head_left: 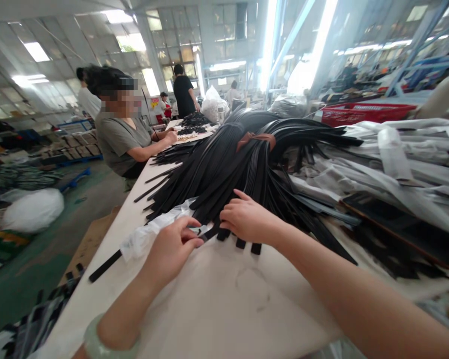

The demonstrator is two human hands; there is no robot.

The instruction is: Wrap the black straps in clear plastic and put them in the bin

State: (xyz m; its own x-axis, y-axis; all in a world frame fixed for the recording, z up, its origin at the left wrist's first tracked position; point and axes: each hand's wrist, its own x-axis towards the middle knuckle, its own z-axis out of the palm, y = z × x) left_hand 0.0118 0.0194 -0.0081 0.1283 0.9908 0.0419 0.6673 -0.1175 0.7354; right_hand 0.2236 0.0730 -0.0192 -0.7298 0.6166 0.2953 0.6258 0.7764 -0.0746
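Observation:
A large bundle of black strips [224, 169] lies across the pale table [224, 299], with a brown tie [256, 141] around part of it. My left hand [175, 244] is closed, thumb and fingers pinching a small whitish piece at the near end of a dark strip. Beside it lies a crumpled white wrapping [149, 232] with a black strip [105, 266] sticking out of its near end. My right hand [247, 218] rests on the near ends of the black strips, fingers bent, index finger raised; what its fingertips hold is hidden.
A person in a grey shirt [121, 134] works at the table's left edge. To the right lie white-wrapped strips [392, 154], a dark phone-like object [404, 224] and a red basket [366, 113]. Further back are a white bag [213, 105] and other people.

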